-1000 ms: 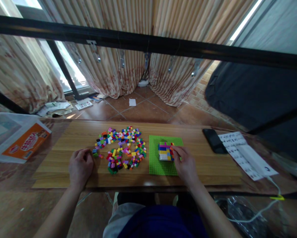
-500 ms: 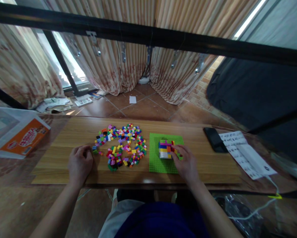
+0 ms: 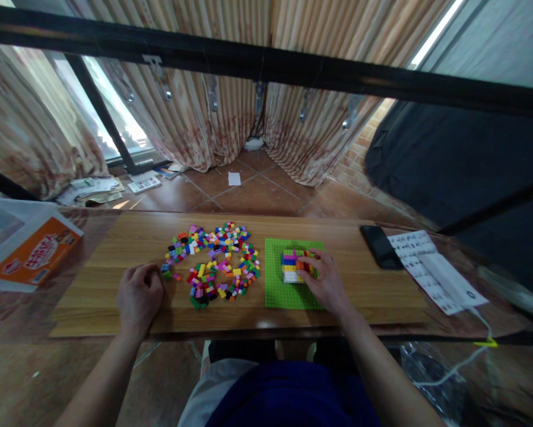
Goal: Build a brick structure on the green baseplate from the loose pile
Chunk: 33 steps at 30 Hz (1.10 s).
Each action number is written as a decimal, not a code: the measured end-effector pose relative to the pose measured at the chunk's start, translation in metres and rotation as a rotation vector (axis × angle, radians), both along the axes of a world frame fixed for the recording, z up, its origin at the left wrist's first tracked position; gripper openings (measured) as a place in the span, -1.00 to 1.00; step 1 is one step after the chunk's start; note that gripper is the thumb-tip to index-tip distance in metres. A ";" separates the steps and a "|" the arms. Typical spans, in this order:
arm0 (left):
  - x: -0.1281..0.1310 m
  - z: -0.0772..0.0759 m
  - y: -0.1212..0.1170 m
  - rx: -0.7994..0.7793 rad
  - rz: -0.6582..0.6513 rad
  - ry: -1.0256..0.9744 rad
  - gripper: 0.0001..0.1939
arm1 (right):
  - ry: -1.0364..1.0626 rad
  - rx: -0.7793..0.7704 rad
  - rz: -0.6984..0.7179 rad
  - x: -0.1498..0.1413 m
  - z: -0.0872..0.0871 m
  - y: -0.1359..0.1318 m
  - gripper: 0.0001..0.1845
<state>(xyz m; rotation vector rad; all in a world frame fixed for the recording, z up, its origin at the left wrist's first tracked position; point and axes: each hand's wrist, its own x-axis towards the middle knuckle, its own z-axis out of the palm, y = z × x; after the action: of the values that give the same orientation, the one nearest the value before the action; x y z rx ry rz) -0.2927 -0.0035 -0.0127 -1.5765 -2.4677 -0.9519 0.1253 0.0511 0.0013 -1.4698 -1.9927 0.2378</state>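
My right hand (image 3: 326, 281) is at the right side of a small block of stacked toy bricks (image 3: 289, 270), its thumb and fingers set against the red and orange bricks. This build has white, yellow, blue and pink layers and stands on a green studded baseplate (image 3: 273, 296). The hand covers its right part. My left hand (image 3: 139, 293) rests on the table in a loose fist, with nothing visible in it. Just right of its knuckles begins a spread of loose coloured toy bricks (image 3: 202, 270).
The wooden table (image 3: 97, 302) carries a black phone (image 3: 381, 246) at the right, beside a printed sheet (image 3: 433, 270). A clear plastic box (image 3: 8, 225) with an orange label stands at the left end. A black bar (image 3: 231, 56) crosses in front of the curtains.
The fingers of my right hand have spread wider around the brick build's right side. My left hand stays in place on the table. The view has shifted slightly.
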 end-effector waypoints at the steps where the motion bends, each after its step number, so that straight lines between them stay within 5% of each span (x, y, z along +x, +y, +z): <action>1: 0.000 0.000 0.000 -0.006 0.000 0.001 -0.71 | 0.009 0.002 0.002 0.001 -0.001 0.001 -0.75; 24: -0.002 0.001 0.000 -0.013 -0.002 0.019 -0.71 | 0.116 -0.086 0.065 0.008 0.003 0.017 -0.84; 33: -0.001 0.001 0.001 -0.005 0.008 0.016 -0.73 | 0.327 -0.120 -0.016 0.017 0.002 0.008 -0.67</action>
<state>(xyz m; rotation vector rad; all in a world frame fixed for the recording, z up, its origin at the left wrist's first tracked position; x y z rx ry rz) -0.2935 -0.0029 -0.0119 -1.5678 -2.4660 -0.9287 0.1428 0.0587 0.0037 -1.4156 -1.7275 0.5627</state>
